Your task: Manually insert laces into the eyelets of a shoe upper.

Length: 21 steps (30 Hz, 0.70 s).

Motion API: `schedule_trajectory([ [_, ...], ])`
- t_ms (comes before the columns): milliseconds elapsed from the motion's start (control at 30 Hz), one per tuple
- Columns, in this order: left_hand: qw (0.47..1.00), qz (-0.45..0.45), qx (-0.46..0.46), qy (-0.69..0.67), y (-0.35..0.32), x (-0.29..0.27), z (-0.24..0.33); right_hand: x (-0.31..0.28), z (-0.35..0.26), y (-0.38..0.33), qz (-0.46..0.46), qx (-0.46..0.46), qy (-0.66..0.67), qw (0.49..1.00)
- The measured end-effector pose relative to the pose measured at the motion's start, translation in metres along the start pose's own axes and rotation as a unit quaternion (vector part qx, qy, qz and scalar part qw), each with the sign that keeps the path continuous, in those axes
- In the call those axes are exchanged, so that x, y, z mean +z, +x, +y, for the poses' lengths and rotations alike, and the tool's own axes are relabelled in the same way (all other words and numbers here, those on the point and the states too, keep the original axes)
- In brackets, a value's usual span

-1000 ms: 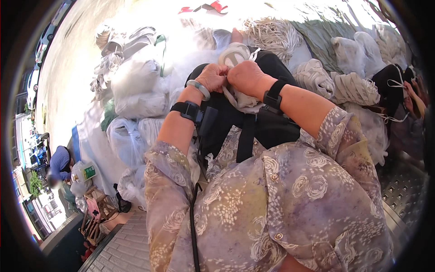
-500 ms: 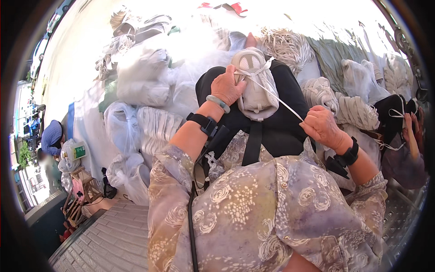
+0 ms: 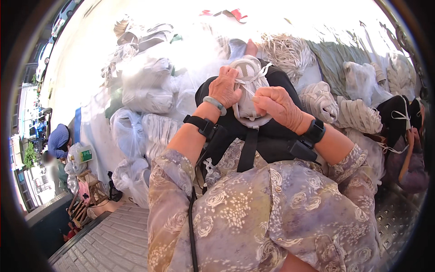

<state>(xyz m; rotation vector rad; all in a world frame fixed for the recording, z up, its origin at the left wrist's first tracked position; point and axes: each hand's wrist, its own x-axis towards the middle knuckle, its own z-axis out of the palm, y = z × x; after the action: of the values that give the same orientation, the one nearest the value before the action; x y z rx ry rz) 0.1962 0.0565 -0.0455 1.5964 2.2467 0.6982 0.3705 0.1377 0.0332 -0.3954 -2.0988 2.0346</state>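
A pale beige shoe (image 3: 248, 109) rests on my black-clad lap, its toe pointing away from me. A white shoelace (image 3: 259, 75) crosses its upper part, one loose end lying out to the right. My left hand (image 3: 223, 90), with a bangle and a black strap at the wrist, has its fingers closed over the left edge of the shoe, at the lace. Curled into a loose fist, my right hand (image 3: 282, 107) is over the right side of the shoe. A strand of lace runs to it; what lies inside the fist is mostly hidden.
Beyond my knees lies a bundle of pale laces (image 3: 287, 52). Stacked shoe parts (image 3: 319, 99) sit at right, near another person's hand (image 3: 411, 138) with laces. Plastic-wrapped bundles (image 3: 147, 95) fill the left. A wooden stool (image 3: 93, 188) stands at far left, with a person in a blue cap (image 3: 59, 139) beyond.
My right hand has come in leftward from the far end of the stretched lace to the shoe. The lace is no longer drawn taut. My left hand remains at the shoe's left edge.
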Motion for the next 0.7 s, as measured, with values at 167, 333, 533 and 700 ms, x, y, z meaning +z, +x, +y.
schedule_trajectory([
  [167,0.998,-0.045,-0.027,-0.027,0.01,0.003,-0.002,-0.058,0.024,-0.116,0.062,0.206,-0.102,0.971],
  [333,0.995,-0.061,-0.042,-0.073,0.014,0.007,-0.002,-0.115,0.099,-0.298,0.122,0.366,-0.204,0.9],
  [533,0.993,-0.058,-0.038,-0.096,0.012,0.008,0.005,-0.165,0.167,-0.487,-0.117,0.298,-0.501,0.804],
  [700,0.992,-0.054,-0.057,-0.103,0.01,0.011,0.001,-0.129,0.123,-0.352,0.083,0.536,-0.26,0.799],
])
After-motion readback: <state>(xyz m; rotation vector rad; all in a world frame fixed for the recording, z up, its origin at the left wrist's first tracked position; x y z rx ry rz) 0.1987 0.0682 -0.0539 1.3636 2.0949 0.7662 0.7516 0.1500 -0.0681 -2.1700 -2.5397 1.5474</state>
